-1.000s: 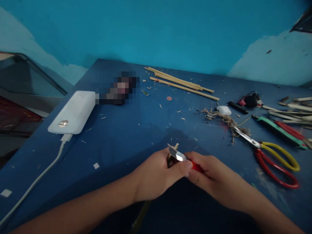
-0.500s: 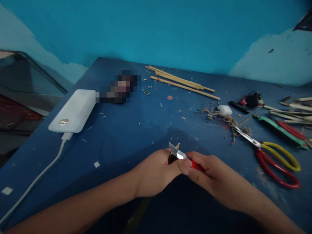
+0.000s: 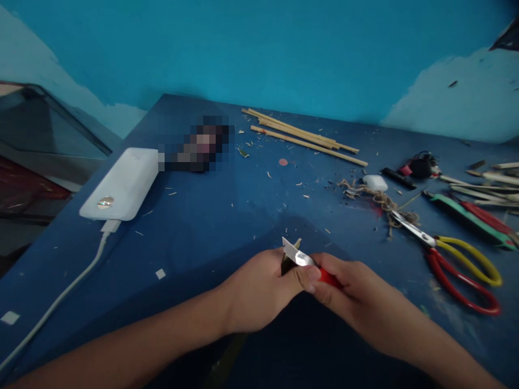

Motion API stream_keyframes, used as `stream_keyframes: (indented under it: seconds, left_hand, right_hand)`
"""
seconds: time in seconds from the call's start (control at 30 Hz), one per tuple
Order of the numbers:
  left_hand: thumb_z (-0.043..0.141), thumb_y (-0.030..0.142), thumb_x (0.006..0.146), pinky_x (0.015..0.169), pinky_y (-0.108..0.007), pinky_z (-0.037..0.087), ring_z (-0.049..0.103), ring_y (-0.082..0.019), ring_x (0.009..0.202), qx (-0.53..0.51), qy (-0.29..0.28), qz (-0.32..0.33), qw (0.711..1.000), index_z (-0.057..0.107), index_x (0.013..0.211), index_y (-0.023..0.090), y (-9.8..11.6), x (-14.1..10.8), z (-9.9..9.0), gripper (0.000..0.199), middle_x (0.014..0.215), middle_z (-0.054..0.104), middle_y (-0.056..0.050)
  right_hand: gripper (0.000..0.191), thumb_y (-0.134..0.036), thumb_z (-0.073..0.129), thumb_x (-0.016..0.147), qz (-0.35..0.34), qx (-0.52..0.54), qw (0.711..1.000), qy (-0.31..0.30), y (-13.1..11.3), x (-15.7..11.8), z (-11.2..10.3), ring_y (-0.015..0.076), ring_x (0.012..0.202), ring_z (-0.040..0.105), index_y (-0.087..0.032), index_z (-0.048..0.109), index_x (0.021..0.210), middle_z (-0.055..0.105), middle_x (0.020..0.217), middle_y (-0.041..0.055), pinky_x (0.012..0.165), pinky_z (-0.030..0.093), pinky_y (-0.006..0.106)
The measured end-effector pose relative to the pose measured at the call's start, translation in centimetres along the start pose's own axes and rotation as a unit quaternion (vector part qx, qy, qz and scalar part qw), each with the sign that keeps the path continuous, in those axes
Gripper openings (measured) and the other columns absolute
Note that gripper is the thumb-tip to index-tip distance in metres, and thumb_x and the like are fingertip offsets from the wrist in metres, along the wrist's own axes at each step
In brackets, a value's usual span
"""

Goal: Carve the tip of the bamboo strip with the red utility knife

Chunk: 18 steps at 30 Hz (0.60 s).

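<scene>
My right hand (image 3: 352, 292) is closed round the red handle of a utility knife (image 3: 298, 256), its blade pointing up and left. In my left hand (image 3: 263, 289) is a dark green strip (image 3: 287, 263), which looks like bamboo. The strip's split, paler tip sticks up behind the blade, and its other end hangs below my left wrist. My left thumb presses against the knife near the base of the blade. Whether the edge is touching the strip I cannot tell.
Thin bamboo sticks (image 3: 308, 143) lie at the back. To the right are scissors (image 3: 425, 237), twine (image 3: 383, 200), a white case (image 3: 375, 182), a green-handled tool (image 3: 470, 219) and more strips. A white power bank (image 3: 121, 183) with a cable (image 3: 81, 286) lies left. Shavings dot the blue table (image 3: 203, 216).
Almost nothing differs. Both hands keep the same grip on knife and strip, and the whole view has shifted very slightly.
</scene>
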<state>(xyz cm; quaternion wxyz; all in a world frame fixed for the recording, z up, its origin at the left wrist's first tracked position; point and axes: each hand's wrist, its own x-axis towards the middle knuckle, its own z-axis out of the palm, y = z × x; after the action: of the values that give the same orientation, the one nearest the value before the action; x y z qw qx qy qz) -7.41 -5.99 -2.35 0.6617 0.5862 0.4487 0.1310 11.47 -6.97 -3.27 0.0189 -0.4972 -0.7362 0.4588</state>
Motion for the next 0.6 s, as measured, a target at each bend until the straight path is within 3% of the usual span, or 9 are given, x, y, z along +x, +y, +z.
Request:
stream_keyframes:
  seconds: [0.2,0.6]
  left_hand:
    - [0.045,0.039,0.086,0.057,-0.024,0.033,0.038,-0.011,0.06,0.008,0.0,0.009,1.0,0.051,0.075,0.018,-0.61,0.24,0.11,0.024,0.066,0.043,0.004]
    - [0.035,0.042,0.089,0.06,-0.024,0.038,0.044,-0.012,0.062,0.018,0.011,0.006,1.0,0.054,0.077,0.018,-1.02,0.17,0.47,0.033,0.069,0.049,0.002]
  right_hand:
    - [0.023,-0.04,0.043,0.092,-0.006,-0.011,1.0,0.017,-0.17,0.05,0.19,0.0116,0.055,0.047,-0.022,0.047,0.078,0.054,0.066,-0.0026,0.048,0.033,0.023]
    - [0.023,-0.039,0.042,0.092,0.016,-0.022,0.999,0.026,-0.98,-0.33,0.36,0.0127,0.053,0.05,-0.022,0.048,0.078,0.056,0.064,-0.0009,0.048,0.035,0.023]
